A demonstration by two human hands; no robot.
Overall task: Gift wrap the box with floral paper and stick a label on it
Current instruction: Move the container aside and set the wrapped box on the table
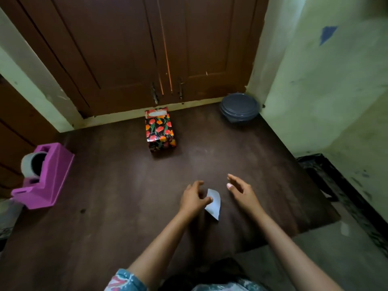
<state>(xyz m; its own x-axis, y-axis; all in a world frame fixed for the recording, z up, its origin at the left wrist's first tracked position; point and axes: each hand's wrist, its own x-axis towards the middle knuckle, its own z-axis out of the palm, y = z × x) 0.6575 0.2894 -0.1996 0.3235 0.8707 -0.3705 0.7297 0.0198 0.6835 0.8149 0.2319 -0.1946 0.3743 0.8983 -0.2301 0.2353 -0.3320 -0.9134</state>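
A box (160, 130) wrapped in black paper with red and orange flowers lies at the far side of the dark table (105, 185), with a pale label on its far end. Well in front of it, my left hand (194, 198) pinches a small white piece of paper (214, 203) between thumb and fingers, just above the tabletop. My right hand (241, 191) hovers a little to the right of the paper, fingers spread and holding nothing.
A purple tape dispenser (45, 177) with a roll of tape stands at the table's left edge. A grey lidded bowl (239, 108) sits in the far right corner. Brown cabinet doors (136, 49) rise behind the table, and a green wall (336, 91) closes the right side.
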